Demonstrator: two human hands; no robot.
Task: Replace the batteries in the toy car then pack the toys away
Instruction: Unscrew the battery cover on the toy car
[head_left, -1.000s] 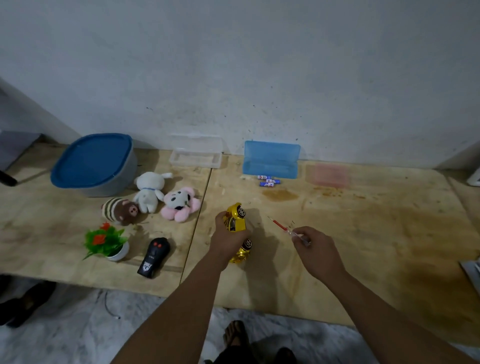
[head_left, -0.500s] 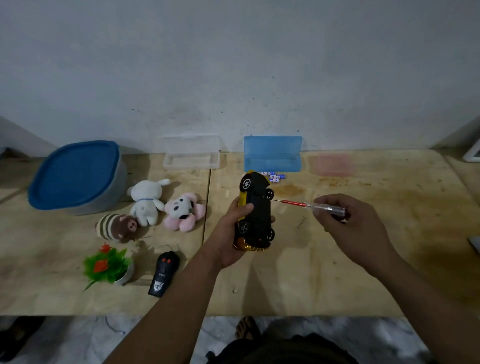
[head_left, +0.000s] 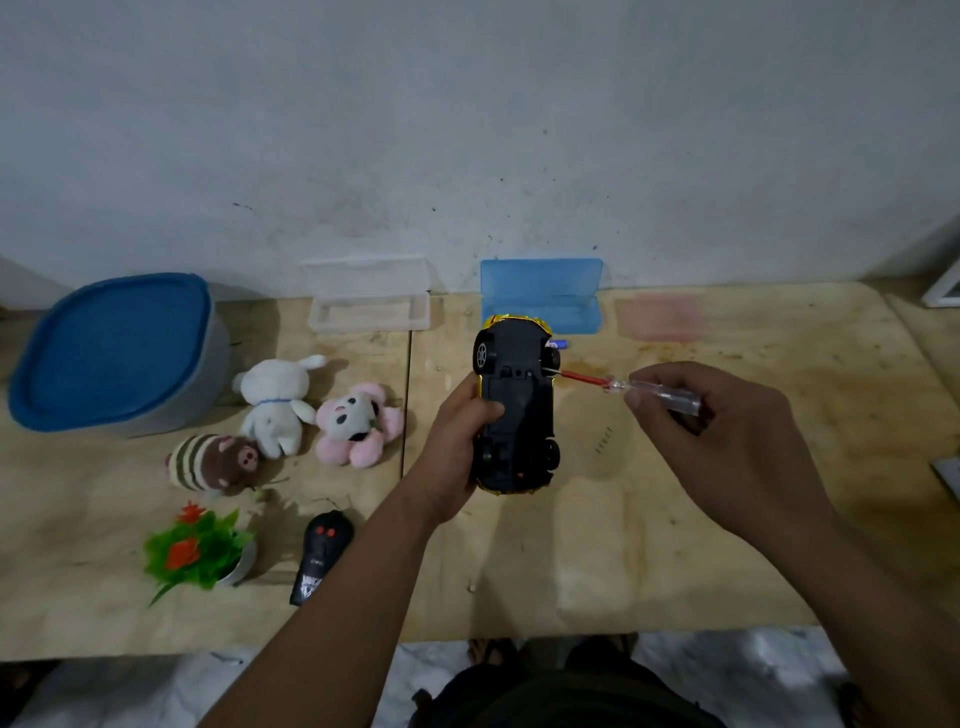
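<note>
My left hand (head_left: 457, 447) grips the gold toy car (head_left: 517, 410), held above the table with its black underside up. My right hand (head_left: 727, 436) pinches a screwdriver (head_left: 644, 389) with a clear handle and red shaft; its tip touches the car's underside near a front wheel. A battery (head_left: 561, 343) peeks out behind the car, in front of the open blue case (head_left: 540, 293). Three plush toys lie at the left: a white one (head_left: 275, 400), a pink one (head_left: 353, 423) and a brown striped one (head_left: 213, 462). The black remote (head_left: 319, 556) lies near the front edge.
A grey tub with a blue lid (head_left: 111, 353) stands at the back left. An open clear case (head_left: 369, 306) sits against the wall. A small potted plastic plant (head_left: 197, 551) stands beside the remote. The wooden table (head_left: 675, 519) ends at a front edge above the floor.
My left hand lifted the car off the table and turned it underside up. My right hand raised the screwdriver and brought its tip to the car's underside.
</note>
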